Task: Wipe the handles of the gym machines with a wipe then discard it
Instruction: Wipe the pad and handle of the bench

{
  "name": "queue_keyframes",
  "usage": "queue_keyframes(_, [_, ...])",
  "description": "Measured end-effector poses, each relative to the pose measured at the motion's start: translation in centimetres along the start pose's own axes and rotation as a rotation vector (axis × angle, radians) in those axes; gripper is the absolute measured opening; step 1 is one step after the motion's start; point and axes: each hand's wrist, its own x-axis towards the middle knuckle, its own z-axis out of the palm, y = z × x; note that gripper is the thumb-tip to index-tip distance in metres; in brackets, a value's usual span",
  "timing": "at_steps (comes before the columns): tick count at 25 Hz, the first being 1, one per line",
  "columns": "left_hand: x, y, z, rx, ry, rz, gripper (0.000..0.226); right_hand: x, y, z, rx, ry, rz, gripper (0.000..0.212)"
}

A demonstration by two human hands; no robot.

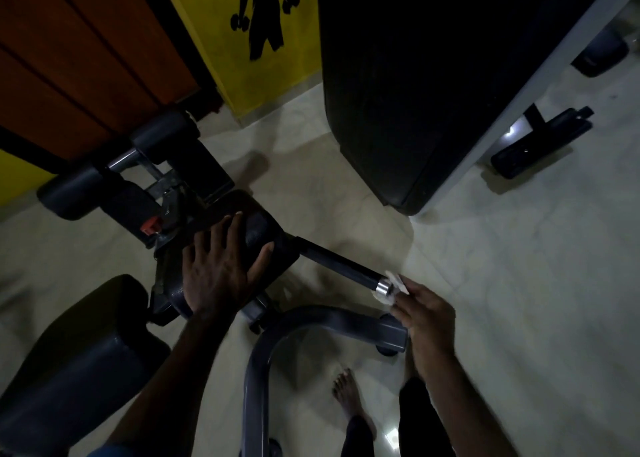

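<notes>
Pale floor tiles [519,283] lie under the machine; the right hand [427,313] pinches a white wipe [396,285] against the handle [341,264] tip, while the left hand [221,266] rests flat, fingers spread, on a black pad [266,248].

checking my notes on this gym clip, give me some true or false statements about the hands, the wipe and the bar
1. The right hand holds the wipe at the metal end of the bar. True.
2. The left hand grips the bar. False: it rests on the black pad, fingers spread.
3. The wipe lies on the floor. False: it is in the right hand, at the bar's tip.
4. A bare foot shows on the floor. True.
5. The wall sign is red. False: it is yellow with a black figure.
</notes>
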Motion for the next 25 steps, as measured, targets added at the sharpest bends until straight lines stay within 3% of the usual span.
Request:
queue_keyframes(1, [0.0, 0.1, -0.1, 0.004, 0.000, 0.001, 0.082, -0.9, 0.3, 0.4, 0.163, 0.051, 0.118, 0.028])
queue_keyframes(3, [0.1, 0.1, -0.1, 0.014, -0.003, -0.003, 0.083, -2.6, 0.8, 1.2, 0.199, 0.121, 0.153, 0.025])
queue_keyframes(11, [0.1, 0.0, -0.1, 0.000, -0.013, -0.001, 0.084, -3.1, -0.4, 1.2, -0.241, 0.150, -0.153, 0.007])
queue_keyframes(14, [0.1, -0.1, -0.2, -0.009, -0.031, 0.010, 0.086, -2.7, -1.0, 0.9, -0.634, 0.089, -0.549, 0.008])
queue_keyframes(20, [0.1, -0.2, -0.1, -0.003, -0.011, 0.021, 0.085, 2.0, -2.5, 2.7, -1.412, -0.297, -1.258, 0.008])
queue_keyframes(25, [0.2, -0.3, 0.3, -0.006, -0.008, 0.016, 0.085, 4.5, -2.0, 6.8, -1.480, -0.503, -1.369, 0.014])
